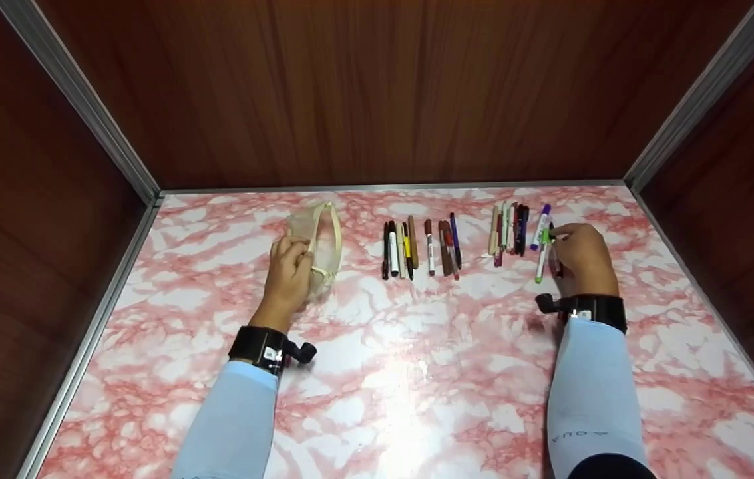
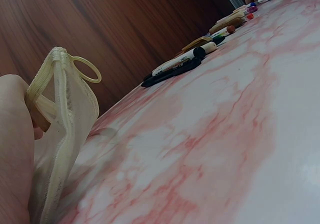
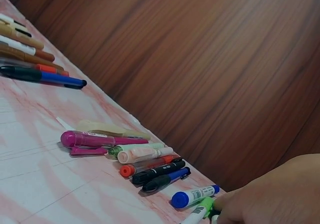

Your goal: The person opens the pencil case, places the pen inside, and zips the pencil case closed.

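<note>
Fingers of the left hand, curled, pinch the side of a cream mesh pouch, which stands gaping on the pink-marbled table. Just to its right lies a row of pens, black, white, cream, yellow and brown; past a small gap come a white marker with a dark red cap, brown pens and a blue-and-black pen. Farther right sits a closer cluster of pens, then a blue-capped marker. Beside that, the right hand reaches down at a green-capped marker and a dark pen; I cannot tell whether its fingers pinch either.
</note>
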The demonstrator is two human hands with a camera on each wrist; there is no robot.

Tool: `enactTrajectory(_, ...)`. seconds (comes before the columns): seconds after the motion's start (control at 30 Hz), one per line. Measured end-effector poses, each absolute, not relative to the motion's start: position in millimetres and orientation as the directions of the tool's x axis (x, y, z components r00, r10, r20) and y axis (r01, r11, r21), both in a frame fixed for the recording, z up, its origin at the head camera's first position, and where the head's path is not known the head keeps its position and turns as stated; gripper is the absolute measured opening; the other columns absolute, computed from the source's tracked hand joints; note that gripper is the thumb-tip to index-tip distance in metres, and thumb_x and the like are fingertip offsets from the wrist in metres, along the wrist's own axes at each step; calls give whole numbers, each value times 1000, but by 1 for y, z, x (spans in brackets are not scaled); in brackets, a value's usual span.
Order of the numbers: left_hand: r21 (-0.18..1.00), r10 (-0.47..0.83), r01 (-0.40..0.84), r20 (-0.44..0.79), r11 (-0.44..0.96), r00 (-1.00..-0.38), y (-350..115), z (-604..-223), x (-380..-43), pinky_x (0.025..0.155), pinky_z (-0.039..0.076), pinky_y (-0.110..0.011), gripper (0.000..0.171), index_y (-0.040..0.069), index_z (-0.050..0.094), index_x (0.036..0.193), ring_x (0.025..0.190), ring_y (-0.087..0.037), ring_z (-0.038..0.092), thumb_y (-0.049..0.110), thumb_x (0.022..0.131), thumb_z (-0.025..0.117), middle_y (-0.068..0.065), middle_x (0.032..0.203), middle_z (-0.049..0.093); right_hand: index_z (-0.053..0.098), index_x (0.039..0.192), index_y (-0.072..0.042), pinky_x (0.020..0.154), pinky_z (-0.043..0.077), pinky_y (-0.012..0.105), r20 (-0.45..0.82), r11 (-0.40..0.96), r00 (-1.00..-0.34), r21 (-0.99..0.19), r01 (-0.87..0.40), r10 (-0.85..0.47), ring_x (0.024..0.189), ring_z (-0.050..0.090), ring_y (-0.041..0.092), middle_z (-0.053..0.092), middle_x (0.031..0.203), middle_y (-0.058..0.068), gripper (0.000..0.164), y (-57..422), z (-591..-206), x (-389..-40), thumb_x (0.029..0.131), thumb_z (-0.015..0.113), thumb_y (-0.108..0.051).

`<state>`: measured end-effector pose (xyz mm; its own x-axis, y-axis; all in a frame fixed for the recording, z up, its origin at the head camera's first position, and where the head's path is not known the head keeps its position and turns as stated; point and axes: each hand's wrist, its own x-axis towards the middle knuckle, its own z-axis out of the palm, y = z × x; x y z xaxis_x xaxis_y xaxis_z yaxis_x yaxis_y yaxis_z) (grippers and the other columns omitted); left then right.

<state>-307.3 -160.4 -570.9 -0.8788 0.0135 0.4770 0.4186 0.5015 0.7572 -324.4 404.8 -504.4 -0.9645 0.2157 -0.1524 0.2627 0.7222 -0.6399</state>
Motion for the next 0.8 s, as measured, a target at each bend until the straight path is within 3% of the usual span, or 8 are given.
enactTrajectory(0.1,757,11,424,484,497,-875,-161,-572,-308,131,37,-62,19,-4,68,96,148,-48,49,9,106,57,-25,135,66,67,154,-3,55,49,39,-164,705,-961,-654,274,222,57,56,20,71,79,8,49,405,-505,-325,111,47,-13)
enactTrajectory(0.23,762,5,433,492,482,-871,-161,-574,-308,130,36,-64,22,-3,67,95,147,-49,49,12,106,56,-25,134,66,67,152,-3,51,48,39,-169,700,-961,-660,274,217,53,53,19,66,66,5,48,407,-505,-325,109,48,-12)
enactTrajectory(0.3,763,5,434,492,480,-871,-161,-573,-308,131,35,-64,24,-3,67,95,148,-50,48,14,106,56,-25,135,66,67,151,-2,53,49,41,-163,703,-963,-658,268,214,56,56,22,72,75,10,47,407,-505,-324,107,51,-12)
enactTrajectory(0.37,764,5,428,486,482,-874,-160,-572,-308,133,33,-64,24,-3,67,94,150,-51,47,14,107,55,-26,136,66,66,150,0,57,51,41,-151,717,-966,-648,257,209,64,60,25,77,96,19,47,408,-505,-323,106,55,-12)
enactTrajectory(0.5,765,12,415,470,493,-882,-159,-569,-306,135,32,-62,23,-4,67,95,153,-51,46,12,108,55,-26,138,66,65,150,2,64,54,38,-136,735,-967,-629,253,216,80,65,27,71,129,29,47,408,-504,-321,107,62,-15)
enactTrajectory(0.67,761,12,415,473,499,-881,-159,-569,-305,133,34,-62,22,-4,67,94,150,-50,48,10,107,56,-26,137,66,62,152,4,58,54,39,-146,723,-959,-632,279,242,69,65,24,77,121,29,51,408,-504,-322,104,65,-13)
enactTrajectory(0.8,754,10,430,490,496,-871,-159,-569,-305,132,35,-63,21,-4,67,94,148,-51,49,9,106,56,-26,134,67,56,160,3,59,56,41,-175,704,-948,-636,315,266,74,67,28,74,135,31,62,409,-505,-326,99,63,-10)
